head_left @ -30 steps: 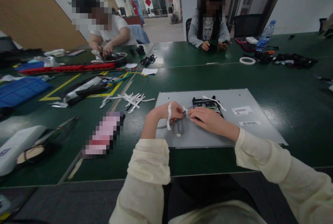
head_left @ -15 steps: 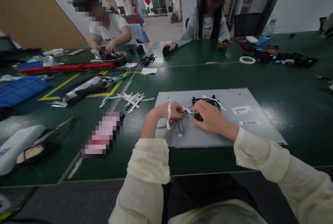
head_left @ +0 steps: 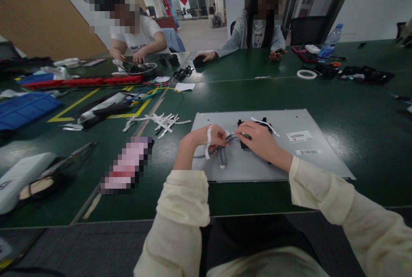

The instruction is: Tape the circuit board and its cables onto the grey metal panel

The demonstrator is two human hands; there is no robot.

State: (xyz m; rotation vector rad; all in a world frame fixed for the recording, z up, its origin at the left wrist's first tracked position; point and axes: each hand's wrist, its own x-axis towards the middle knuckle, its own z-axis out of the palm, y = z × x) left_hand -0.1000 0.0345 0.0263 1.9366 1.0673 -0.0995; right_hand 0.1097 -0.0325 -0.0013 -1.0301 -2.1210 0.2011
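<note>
A bundle of grey cable (head_left: 222,157) lies across a flat grey metal panel (head_left: 322,166) on the table. My left hand (head_left: 211,136) is closed on the cable, with a strip of white tape (head_left: 209,141) stuck across its back. Close to its right, my right hand (head_left: 259,140) pinches the same cable between thumb and fingertips. A small green and black part (head_left: 246,136) shows at its fingers; its kind is unclear. Partly hidden beneath that hand is a black bracket-like piece (head_left: 242,143) on the panel, and another white strip (head_left: 265,125) lies over its top.
Left of the panel are cut white strips (head_left: 165,122) and a phone (head_left: 128,166). A blue tray (head_left: 27,109) sits at the far left. A tape roll (head_left: 306,74) and a water bottle (head_left: 331,43) stand right. Two people sit across the table.
My right hand has shifted slightly and its fingertips have moved onto the cable near my left hand. The left hand stays put. Across the table, a person's hand has slid left with a black object.
</note>
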